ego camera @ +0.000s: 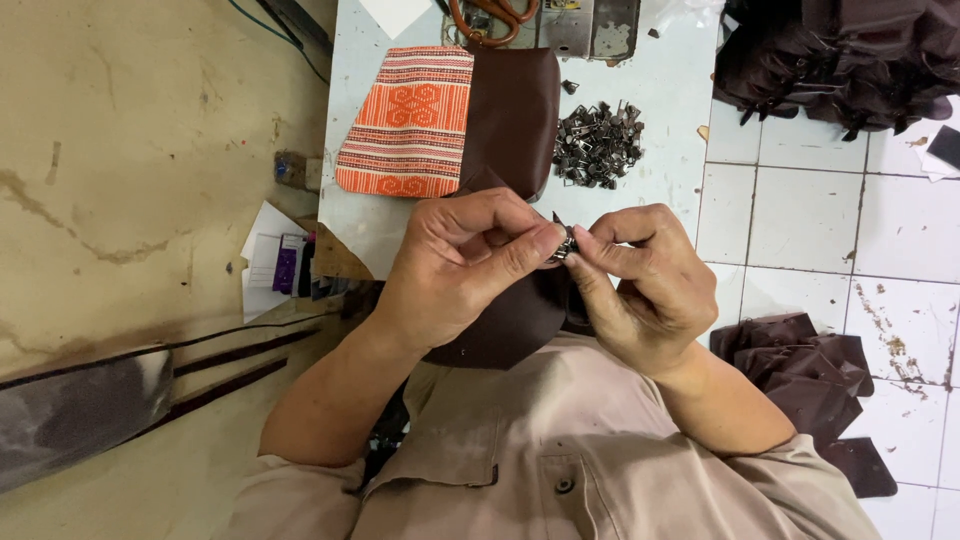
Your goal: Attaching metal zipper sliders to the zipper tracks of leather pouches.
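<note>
Below your shirt (pixel 560 440), your left hand (pixel 455 265) and right hand (pixel 640 285) meet, both pinching 1 metal slider (pixel 562 245) over the brown fabric (pixel 510 300), raised close for fine fingertip work, the slider pile (pixel 598 145) within reach.

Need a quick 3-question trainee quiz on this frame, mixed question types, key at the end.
1. True or false: the left hand and right hand pinch one small metal zipper slider between their fingertips.
2. Multiple choice: the pile of metal zipper sliders on the work table lies A) on the orange woven panel, B) beside the dark brown fabric piece, on the side away from the orange panel, C) on the tiled floor.
3. Fill in: the stacked brown fabric pieces by the right forearm lie on the ____.

Key: 1 true; 2 B; 3 floor.
</note>
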